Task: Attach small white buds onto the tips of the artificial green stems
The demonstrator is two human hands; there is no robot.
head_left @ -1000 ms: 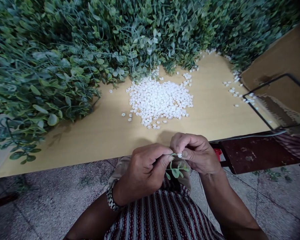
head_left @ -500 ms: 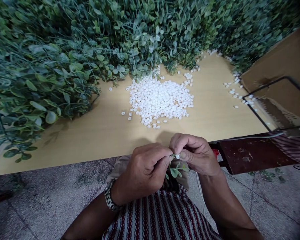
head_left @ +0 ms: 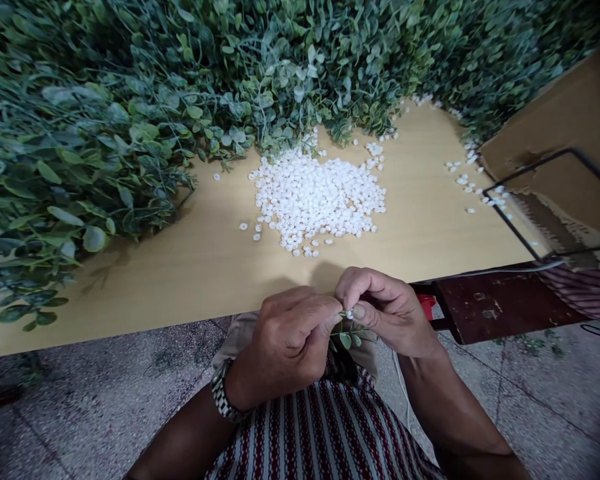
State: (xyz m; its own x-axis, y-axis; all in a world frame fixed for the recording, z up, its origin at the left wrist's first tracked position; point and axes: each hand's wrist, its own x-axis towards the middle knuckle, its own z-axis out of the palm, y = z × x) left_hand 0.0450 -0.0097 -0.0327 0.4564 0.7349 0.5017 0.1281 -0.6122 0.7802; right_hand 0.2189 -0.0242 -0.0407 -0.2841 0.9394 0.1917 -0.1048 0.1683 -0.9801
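Observation:
My left hand (head_left: pixel 293 340), with a watch (head_left: pixel 223 393) on its wrist, pinches the stem of a small artificial leaf sprig (head_left: pixel 345 341) between thumb and forefinger. Right beside it, my right hand (head_left: pixel 390 310) pinches a small white bead (head_left: pixel 349 314) at the stem's end. Both hands meet over my lap, just in front of the table edge. Whether the stem passes through the bead is too small to tell. Beyond my hands a heap of similar white beads (head_left: pixel 320 193) lies on the tan tabletop (head_left: pixel 190 273).
Heaped artificial greenery (head_left: pixel 220 73) covers the back and left of the table. At the right stand a torn cardboard box (head_left: pixel 575 113) and a black wire frame (head_left: pixel 513 230), with loose beads near them. A dark red wooden stool (head_left: pixel 510 303) sits below the table's right end.
My hands have drawn slightly closer together, and the bead sits nearer my left fingertips. The sprig's leaves have shifted a little and show less. The whole view has moved slightly.

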